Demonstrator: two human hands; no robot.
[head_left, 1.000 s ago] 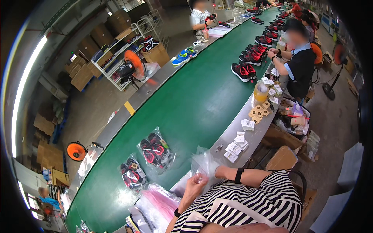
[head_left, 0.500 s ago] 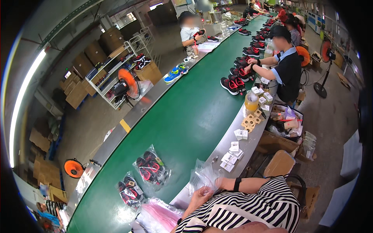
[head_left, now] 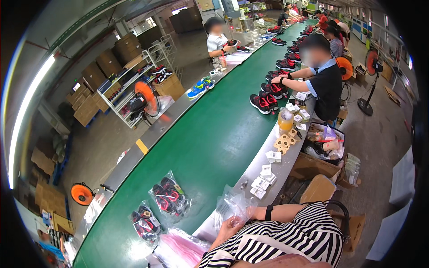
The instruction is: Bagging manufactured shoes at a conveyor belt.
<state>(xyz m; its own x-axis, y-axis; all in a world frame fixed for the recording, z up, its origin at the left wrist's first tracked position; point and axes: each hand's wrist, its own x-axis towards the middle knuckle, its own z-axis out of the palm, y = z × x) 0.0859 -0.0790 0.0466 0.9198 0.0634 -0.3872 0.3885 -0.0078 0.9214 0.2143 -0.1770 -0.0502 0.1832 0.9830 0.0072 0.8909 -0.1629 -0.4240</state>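
At the near edge of the belt, a bunch of thin clear plastic bags [head_left: 233, 206] is in front of me. My left hand [head_left: 229, 227] is closed on its lower edge with the fingers curled. My right hand [head_left: 251, 214], wearing a black wristband, grips the bag from the right; its fingertips are partly hidden by the film. Just left lie two pairs of black-and-red sneakers, each in a clear bag: a farther pair [head_left: 169, 195] and a nearer pair [head_left: 145, 223]. Beside my left forearm lies a stack of pink and clear plastic sheets [head_left: 181, 249].
A green conveyor belt [head_left: 196, 154] runs away from me. Along its right ledge stand white tags [head_left: 261, 185], tan tags [head_left: 283, 143] and a cup of yellow drink [head_left: 285, 120]. A co-worker [head_left: 328, 80] handles unbagged sneakers [head_left: 263, 103] farther up; blue shoes [head_left: 199, 89] sit on the left ledge.
My view shifts slightly; my hands keep hold of the bags. The co-worker on the right leans forward, hands moving left over the sneakers.
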